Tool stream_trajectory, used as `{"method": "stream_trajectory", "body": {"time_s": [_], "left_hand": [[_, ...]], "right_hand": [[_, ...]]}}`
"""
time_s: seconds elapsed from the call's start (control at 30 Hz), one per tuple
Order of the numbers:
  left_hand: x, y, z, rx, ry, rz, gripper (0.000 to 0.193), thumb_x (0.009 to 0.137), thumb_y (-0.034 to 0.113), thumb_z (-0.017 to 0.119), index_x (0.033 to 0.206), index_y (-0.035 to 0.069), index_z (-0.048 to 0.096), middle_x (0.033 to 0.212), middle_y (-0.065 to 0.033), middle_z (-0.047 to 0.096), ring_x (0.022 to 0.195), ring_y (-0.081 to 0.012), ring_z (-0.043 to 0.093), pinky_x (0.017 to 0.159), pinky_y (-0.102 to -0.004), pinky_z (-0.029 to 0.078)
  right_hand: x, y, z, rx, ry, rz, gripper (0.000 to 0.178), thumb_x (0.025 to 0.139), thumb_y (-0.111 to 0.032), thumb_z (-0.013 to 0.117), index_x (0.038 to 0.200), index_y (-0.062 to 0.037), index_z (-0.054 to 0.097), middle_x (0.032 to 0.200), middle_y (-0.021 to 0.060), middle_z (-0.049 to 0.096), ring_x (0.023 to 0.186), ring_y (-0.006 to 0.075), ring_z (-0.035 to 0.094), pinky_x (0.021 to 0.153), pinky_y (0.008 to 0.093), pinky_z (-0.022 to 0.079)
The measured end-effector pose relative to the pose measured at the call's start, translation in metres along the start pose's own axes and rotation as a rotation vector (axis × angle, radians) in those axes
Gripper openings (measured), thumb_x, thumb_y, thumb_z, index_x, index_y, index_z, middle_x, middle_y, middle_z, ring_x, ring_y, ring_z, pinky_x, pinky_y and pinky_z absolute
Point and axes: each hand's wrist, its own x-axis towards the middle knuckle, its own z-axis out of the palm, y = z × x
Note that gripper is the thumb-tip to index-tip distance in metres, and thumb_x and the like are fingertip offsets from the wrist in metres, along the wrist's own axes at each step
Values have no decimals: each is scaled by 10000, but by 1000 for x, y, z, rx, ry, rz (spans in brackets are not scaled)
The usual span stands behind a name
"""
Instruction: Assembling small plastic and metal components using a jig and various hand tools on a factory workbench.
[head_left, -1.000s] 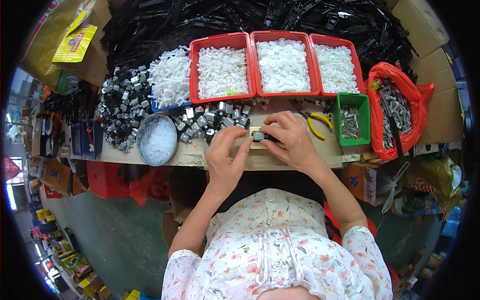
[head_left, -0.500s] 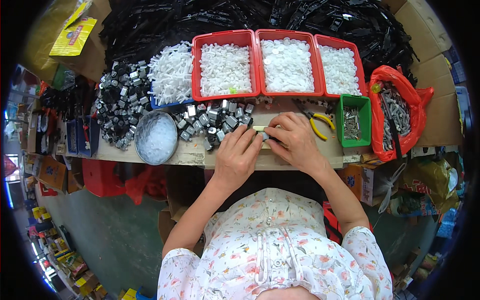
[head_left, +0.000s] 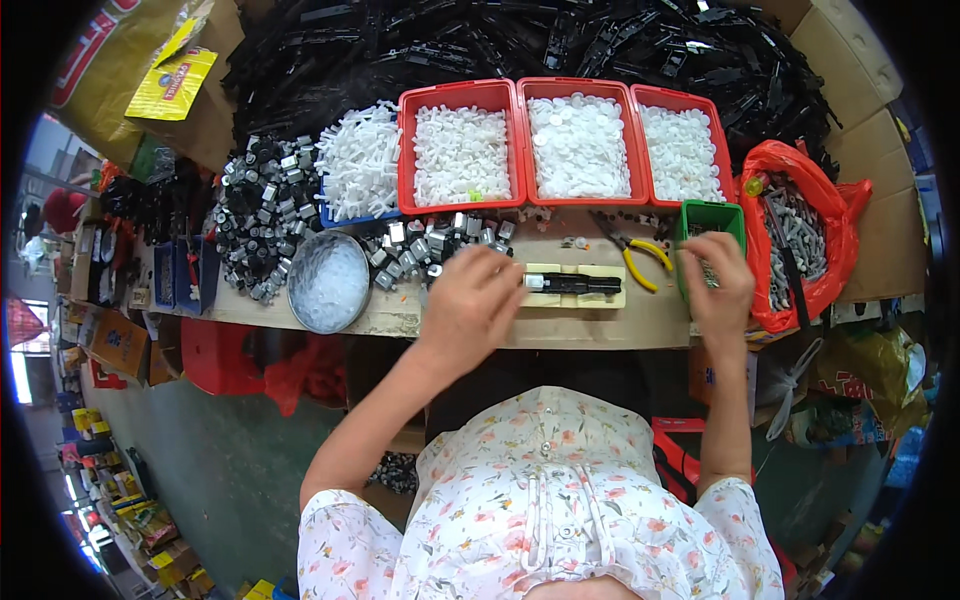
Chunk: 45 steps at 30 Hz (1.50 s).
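Observation:
My left hand (head_left: 472, 300) rests on the wooden bench (head_left: 600, 325), fingers curled beside the left end of a long black part (head_left: 572, 284) that lies on a pale yellow block (head_left: 612, 297). Whether it grips anything I cannot tell. My right hand (head_left: 718, 280) reaches into the small green bin (head_left: 712, 215) of metal pieces at the right, fingertips down among them. Small grey and black metal parts (head_left: 428, 245) are heaped just beyond my left hand.
Three red trays (head_left: 576, 88) of white plastic pieces line the back. A round metal bowl (head_left: 328, 282) of clear pieces sits left. Yellow-handled pliers (head_left: 640, 255) lie by the block. A red bag (head_left: 800, 240) of metal rods is far right. Black parts (head_left: 520, 40) pile behind.
My right hand left the yellow block and moved right to the green bin. My left hand stayed near the block, whose black part is now uncovered.

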Motion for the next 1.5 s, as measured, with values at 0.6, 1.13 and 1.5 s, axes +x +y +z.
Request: {"method": "stream_trajectory", "body": {"time_s": [0.6,1.13,1.5], "left_hand": [[103,-109,3,433,-111,-27,91,714,88,752,777,26,731,866,-120,681,952,-304,611,809,-408,540],[108,-104,-10,300,-56,-66,118,802,55,707,895,-18,700,848,-127,698,880,-274,640,810,-382,514],[45,1,7,-1087,28,-731,129,924,116,691,980,0,686,853,-41,719,773,-75,659,697,-212,485]], "right_hand": [[-8,51,-10,-218,-184,149,85,805,4,708,873,36,670,821,156,619,761,326,641,691,408,488],[-6,30,-13,-11,-12,204,90,873,-17,688,918,41,635,823,88,653,728,167,617,684,309,482],[22,-82,68,768,-48,33,43,905,4,656,922,14,619,980,98,671,908,153,630,822,279,498]]}}
